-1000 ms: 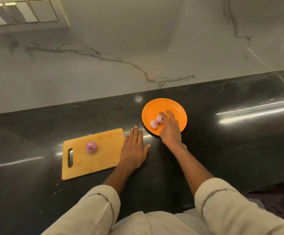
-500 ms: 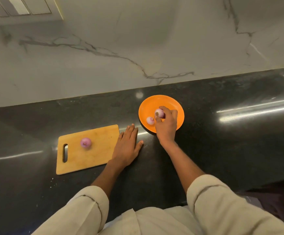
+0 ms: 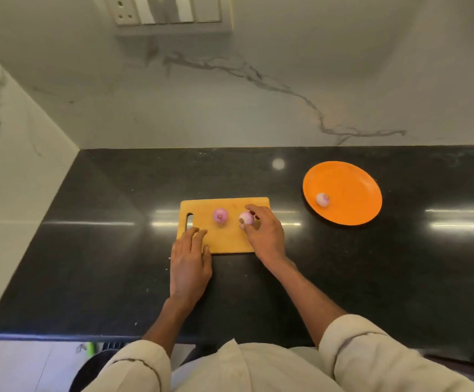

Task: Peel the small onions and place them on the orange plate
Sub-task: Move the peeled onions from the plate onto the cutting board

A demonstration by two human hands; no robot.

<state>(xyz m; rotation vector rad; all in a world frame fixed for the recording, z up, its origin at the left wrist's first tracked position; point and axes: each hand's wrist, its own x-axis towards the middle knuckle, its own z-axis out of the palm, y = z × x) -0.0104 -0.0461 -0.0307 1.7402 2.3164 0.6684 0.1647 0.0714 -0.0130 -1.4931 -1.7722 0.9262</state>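
Mid-frame, our right hand [image 3: 267, 236] pinches a pale onion [image 3: 247, 218] over the cutting board [image 3: 227, 240], likely for peeling; our flat, relaxed left hand [image 3: 190, 261] steadies it. Another onion [image 3: 322, 199] sits on the orange plate [image 3: 352, 190], right.

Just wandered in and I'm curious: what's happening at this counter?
A person is working with small onions. The right hand pinches a pale, small onion over the wooden cutting board, beside a purple onion lying on the board. The left hand rests flat on the board's near corner. One pale onion sits on the round orange plate.
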